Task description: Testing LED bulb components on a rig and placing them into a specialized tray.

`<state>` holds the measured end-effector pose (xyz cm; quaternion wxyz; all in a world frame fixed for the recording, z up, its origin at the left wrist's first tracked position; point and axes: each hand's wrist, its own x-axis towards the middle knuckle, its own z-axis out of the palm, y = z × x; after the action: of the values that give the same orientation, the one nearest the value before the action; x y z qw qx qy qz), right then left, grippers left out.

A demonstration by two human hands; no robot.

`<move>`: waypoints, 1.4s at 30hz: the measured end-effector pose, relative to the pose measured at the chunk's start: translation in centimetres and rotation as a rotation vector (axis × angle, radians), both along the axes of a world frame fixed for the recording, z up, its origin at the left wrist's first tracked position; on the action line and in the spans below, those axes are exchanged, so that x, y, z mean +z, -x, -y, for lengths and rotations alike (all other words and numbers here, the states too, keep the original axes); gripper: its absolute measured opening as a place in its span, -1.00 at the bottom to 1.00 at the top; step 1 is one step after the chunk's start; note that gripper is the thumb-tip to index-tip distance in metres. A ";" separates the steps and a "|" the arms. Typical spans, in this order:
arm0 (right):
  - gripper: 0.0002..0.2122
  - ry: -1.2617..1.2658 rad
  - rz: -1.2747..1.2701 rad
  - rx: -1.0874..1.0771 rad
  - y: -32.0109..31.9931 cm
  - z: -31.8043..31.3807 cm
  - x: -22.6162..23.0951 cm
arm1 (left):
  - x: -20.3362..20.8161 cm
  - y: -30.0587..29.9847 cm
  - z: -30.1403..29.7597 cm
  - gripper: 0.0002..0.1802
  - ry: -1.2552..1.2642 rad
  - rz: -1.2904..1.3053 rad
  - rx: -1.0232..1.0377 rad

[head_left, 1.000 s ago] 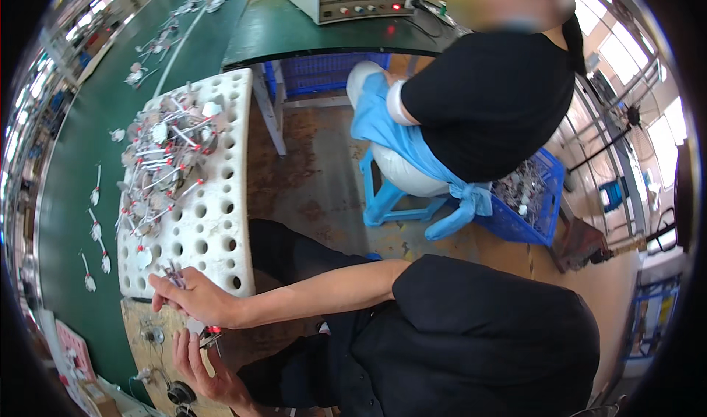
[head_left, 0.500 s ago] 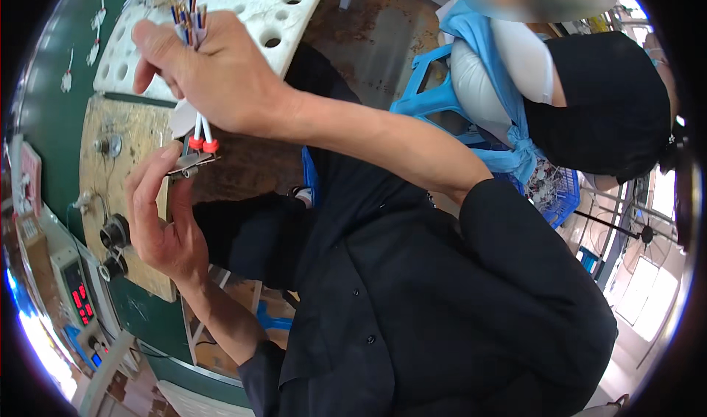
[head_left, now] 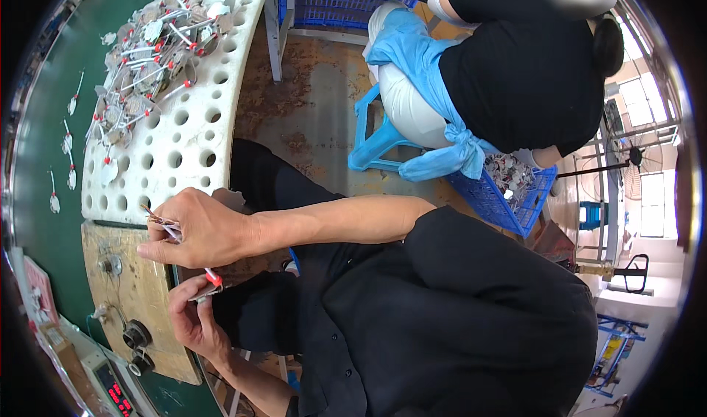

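My right hand (head_left: pixel 199 229), closed, grips a small bundle of thin wire-ended parts (head_left: pixel 171 229), whose tips stick out by the thumb and whose rest is hidden in the fist. Just below it, my left hand (head_left: pixel 195 321) pinches a small metal piece (head_left: pixel 204 293) between thumb and fingers. A red collar (head_left: pixel 213 277) on a short white stem sits against that piece. The hands are close to each other at the near edge of a wooden board (head_left: pixel 118 255) with round fittings (head_left: pixel 136 334) on it.
A white perforated board (head_left: pixel 166 163) holds a pile of white-stemmed, red-collared parts (head_left: pixel 151 60). More parts lie on the green table (head_left: pixel 44 122). A co-worker in black (head_left: pixel 523 71) sits on a blue stool (head_left: pixel 375 137) by a blue crate (head_left: pixel 493 207). A red-digit display box (head_left: pixel 110 387) stands lower left.
The view has shifted, bringing the parts pile into sight. My right hand has turned, and the two white stems hanging below it are now mostly hidden. Both hands remain close together.
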<state>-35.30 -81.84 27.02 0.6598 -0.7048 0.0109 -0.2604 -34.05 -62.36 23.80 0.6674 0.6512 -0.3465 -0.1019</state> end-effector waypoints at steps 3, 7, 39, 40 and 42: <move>-0.62 -0.065 -0.044 -0.005 0.1 0.2 -0.1 | -0.2 -0.2 0.0 -0.84 0.050 -0.099 -0.046; -0.61 -0.207 -0.198 0.203 -1.0 0.7 1.0 | 0.4 -0.9 -0.3 -0.83 0.072 -0.243 0.010; -0.54 0.305 0.076 -0.241 -10.8 4.9 -0.2 | -0.5 -9.7 5.7 -0.50 -0.086 0.037 0.210; -0.53 0.291 0.100 -0.247 -11.0 5.1 -0.2 | -0.6 -9.7 6.0 -0.49 -0.096 0.034 0.209; -0.52 0.296 0.120 -0.255 -11.2 5.1 -0.4 | -0.7 -9.4 6.6 -0.46 -0.041 -0.026 0.141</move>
<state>-24.11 -86.93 26.67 0.5102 -0.7702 0.0222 -0.3820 -24.60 -68.98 23.15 0.6639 0.6862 -0.2889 -0.0702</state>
